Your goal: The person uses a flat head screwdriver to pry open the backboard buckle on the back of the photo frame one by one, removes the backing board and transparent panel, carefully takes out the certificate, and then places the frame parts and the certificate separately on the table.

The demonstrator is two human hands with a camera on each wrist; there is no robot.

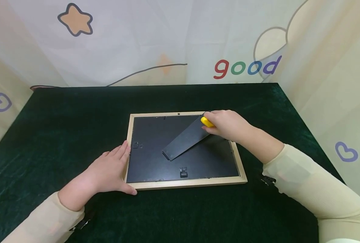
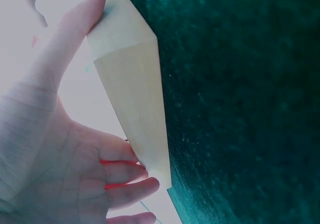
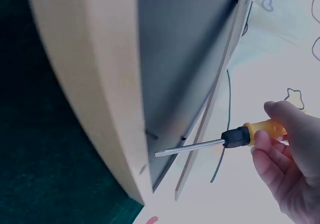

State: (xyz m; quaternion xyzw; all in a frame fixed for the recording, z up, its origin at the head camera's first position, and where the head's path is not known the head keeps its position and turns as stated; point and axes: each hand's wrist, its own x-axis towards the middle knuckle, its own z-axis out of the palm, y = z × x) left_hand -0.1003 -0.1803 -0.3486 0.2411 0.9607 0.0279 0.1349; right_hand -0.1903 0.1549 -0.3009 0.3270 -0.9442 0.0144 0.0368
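A light wooden picture frame (image 1: 187, 184) lies with its black backing board (image 1: 154, 133) facing up. A flat black easel leg (image 1: 186, 139) slants across the board. My left hand (image 1: 108, 168) rests at the frame's left side, fingers extended along the edge and thumb against the near left corner. At the far right, my right hand (image 1: 228, 125) grips a screwdriver (image 3: 237, 136) by its yellow handle. In the right wrist view its metal shaft (image 3: 192, 148) reaches to the board's edge beside the wood; I cannot tell if the tip touches.
Dark green cloth (image 1: 61, 135) covers the table under the frame. Small hanging hooks (image 1: 183, 173) sit on the backing board. A pale printed curtain (image 1: 155, 40) hangs behind the table and along its sides.
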